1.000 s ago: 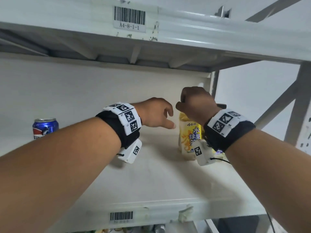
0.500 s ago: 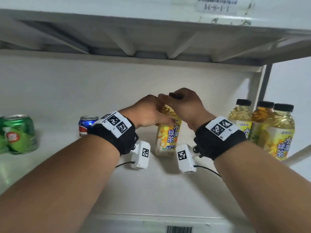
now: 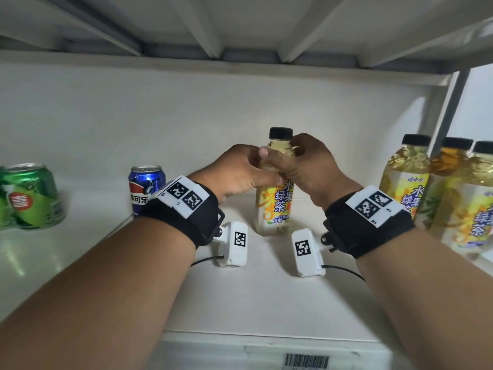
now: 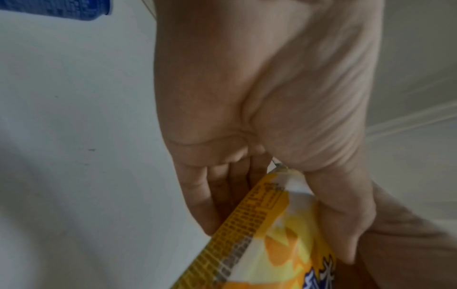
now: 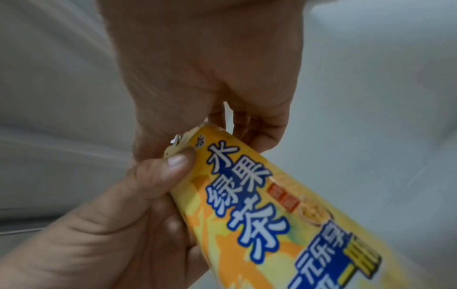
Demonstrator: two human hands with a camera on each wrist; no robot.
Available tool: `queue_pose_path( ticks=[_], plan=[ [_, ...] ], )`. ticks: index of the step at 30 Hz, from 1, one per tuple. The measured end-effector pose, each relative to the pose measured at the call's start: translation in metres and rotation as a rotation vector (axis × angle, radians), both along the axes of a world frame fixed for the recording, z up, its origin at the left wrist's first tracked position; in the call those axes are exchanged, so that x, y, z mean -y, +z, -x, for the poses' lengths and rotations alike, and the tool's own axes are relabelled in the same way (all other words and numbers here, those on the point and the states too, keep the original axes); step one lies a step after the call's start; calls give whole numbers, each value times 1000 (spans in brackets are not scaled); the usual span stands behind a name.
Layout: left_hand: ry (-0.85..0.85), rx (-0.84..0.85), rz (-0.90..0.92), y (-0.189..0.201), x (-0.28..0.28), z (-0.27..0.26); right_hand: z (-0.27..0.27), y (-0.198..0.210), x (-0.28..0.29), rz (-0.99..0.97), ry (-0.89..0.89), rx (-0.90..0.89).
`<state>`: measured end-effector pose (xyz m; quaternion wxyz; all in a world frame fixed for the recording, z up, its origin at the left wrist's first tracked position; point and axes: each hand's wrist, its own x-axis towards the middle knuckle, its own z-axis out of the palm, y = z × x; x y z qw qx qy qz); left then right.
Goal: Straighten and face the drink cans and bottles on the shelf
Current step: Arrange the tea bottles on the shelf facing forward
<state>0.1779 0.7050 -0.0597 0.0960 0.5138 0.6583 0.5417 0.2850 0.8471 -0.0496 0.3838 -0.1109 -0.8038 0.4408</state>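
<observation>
A yellow-labelled green tea bottle (image 3: 274,209) with a black cap stands upright at the middle of the white shelf (image 3: 253,297), label toward me. Both hands grip its shoulder just below the cap. My left hand (image 3: 248,172) wraps it from the left, thumb across the front. My right hand (image 3: 298,158) wraps it from the right. The left wrist view shows the left hand's fingers (image 4: 217,199) behind the label (image 4: 272,244). In the right wrist view the right hand's fingers (image 5: 262,133) curl behind the bottle (image 5: 259,205).
A blue cola can (image 3: 144,188) stands left of the bottle, close to my left wrist. Green cans (image 3: 29,196) sit at the far left. Three matching tea bottles (image 3: 405,180) are grouped at the right by the upright post (image 3: 448,108). The upper shelf (image 3: 240,28) hangs low overhead.
My hands slid from over the cap down to the bottle's shoulder, so the cap now shows. The bottle went from leaning to upright. My view moved closer in.
</observation>
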Motion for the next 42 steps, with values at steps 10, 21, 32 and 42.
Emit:
queue_pose_path(
  ticks=[10,21,32,42],
  plan=[
    [24,55,80,-4,3,-5,-8,-2,10,-35,-59,-48],
    [-17,122,102,-6,6,1,-12,-1,14,69,85,57],
    [47,43,151,0,9,-3,-19,17,17,298,241,-82],
    [6,214,96,-3,10,-6,-18,13,13,361,278,-191]
  ],
)
